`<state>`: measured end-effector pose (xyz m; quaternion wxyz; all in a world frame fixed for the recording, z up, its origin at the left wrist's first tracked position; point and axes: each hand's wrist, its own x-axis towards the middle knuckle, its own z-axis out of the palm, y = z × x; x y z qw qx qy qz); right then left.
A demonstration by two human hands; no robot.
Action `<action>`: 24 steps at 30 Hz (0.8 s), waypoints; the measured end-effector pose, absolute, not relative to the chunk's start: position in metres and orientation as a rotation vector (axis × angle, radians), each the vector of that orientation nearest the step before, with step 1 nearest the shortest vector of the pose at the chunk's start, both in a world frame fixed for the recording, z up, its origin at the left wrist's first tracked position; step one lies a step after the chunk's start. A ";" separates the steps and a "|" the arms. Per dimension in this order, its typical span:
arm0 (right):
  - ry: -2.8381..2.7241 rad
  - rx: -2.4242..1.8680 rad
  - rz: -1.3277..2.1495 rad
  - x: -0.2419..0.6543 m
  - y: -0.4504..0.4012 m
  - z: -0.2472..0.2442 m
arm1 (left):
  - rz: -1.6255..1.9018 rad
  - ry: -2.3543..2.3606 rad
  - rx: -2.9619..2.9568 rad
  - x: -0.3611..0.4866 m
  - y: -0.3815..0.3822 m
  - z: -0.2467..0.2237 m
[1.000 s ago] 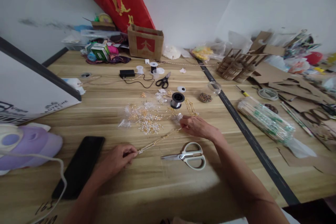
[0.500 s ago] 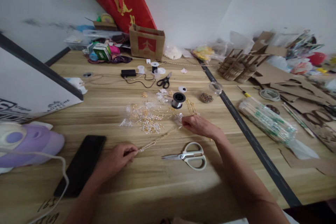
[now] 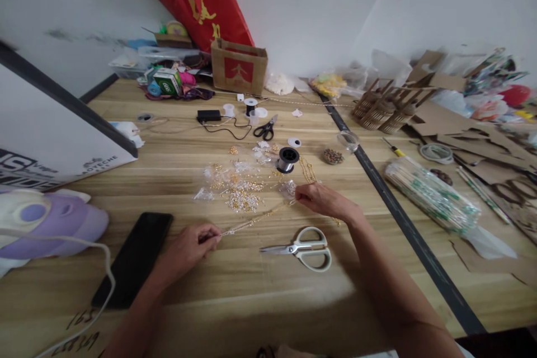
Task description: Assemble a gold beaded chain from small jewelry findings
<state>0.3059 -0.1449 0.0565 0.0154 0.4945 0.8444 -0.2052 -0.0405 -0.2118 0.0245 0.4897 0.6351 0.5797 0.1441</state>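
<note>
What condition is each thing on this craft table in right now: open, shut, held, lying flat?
Gold chain: stretched between both hands.
Left hand: pinching one chain end.
Right hand: pinching the other end.
White scissors: shut, lying flat.
Black scissors: slightly open.
Phone: screen dark.
Thread spool: lying on its side.
Brown paper bag: upright, open.

right hand (image 3: 323,201) | edged rightward | gold chain (image 3: 255,219) | drawn straighter

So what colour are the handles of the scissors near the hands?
The scissors' handles are white or pale cream, seen in the head view.
</note>
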 end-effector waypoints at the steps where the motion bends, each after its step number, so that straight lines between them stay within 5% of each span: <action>1: 2.625 1.535 -0.634 0.306 -0.145 0.057 | 0.364 1.412 1.536 -0.040 -0.212 0.024; 24: 2.585 1.573 -0.619 0.310 -0.142 0.057 | 0.607 1.470 1.457 -0.045 -0.207 0.021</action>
